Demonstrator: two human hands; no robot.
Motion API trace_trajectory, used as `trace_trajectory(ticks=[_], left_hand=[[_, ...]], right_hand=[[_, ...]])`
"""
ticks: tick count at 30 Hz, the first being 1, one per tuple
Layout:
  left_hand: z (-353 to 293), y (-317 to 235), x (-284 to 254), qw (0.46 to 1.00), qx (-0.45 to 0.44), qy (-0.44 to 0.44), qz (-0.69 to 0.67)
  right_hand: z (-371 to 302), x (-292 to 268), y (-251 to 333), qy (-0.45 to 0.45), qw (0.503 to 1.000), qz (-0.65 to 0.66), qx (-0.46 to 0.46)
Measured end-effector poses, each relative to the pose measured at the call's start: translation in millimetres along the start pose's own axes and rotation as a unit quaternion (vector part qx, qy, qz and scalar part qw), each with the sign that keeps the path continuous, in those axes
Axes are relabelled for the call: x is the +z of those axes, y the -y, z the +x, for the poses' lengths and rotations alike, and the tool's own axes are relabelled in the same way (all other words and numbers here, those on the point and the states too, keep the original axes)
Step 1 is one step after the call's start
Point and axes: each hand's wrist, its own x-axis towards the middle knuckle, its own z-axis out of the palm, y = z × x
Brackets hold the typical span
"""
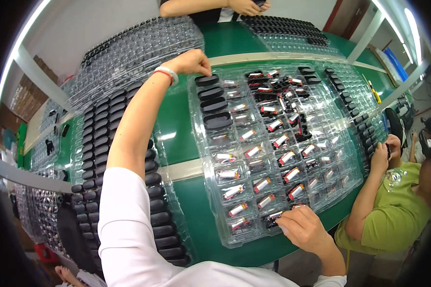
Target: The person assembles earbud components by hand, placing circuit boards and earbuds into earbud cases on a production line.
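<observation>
My left hand (189,63) stretches to the far left corner of a clear plastic tray (207,165). Its fingers are pinched at the rim of a black oval shell (207,80), the farthest in a short column. Below it lie more black shells (214,105). At the tray's near edge, my right hand (304,230) has thumb and fingers closed on a small circuit board with a battery (274,216). Many other compartments hold silver, red-edged battery pieces (291,174). Dark parts (288,100) are heaped near the tray's far middle.
Trays of black shells (100,138) lie left, under my left arm. Clear trays (143,48) are stacked behind. A co-worker in a green shirt (397,210) works at the right; another person's hands (246,6) are across the green table (225,40). A metal post (40,71) stands left.
</observation>
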Motion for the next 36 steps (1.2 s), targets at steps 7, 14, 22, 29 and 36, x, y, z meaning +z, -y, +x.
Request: trace_trajectory(ticks=[7,14,22,29,36], left_hand=[[8.9,4.7,0.0,0.993,0.036,-0.018,0.114],[4.8,-8.0,-4.4,0.978,0.050,-0.010,0.202],[-3.1,-8.6,-24.5,0.980,0.004,-0.028,0.199],[-53.3,-16.2,-52.9,0.979,-0.158,-0.099,-0.087],[-175.0,-158.2,-6.3,0.910,-0.250,-0.011,-0.332]], right_hand=[[-38.0,6.2,26.5,-0.061,0.974,0.166,0.143],[-85.8,54.0,63.5,-0.116,0.781,0.460,0.407],[-103.4,60.9,53.5,-0.205,0.448,0.694,0.525],[-108.0,53.4,42.0,-0.183,0.330,0.827,0.416],[-103.5,66.7,52.5,-0.214,0.548,0.655,0.475]])
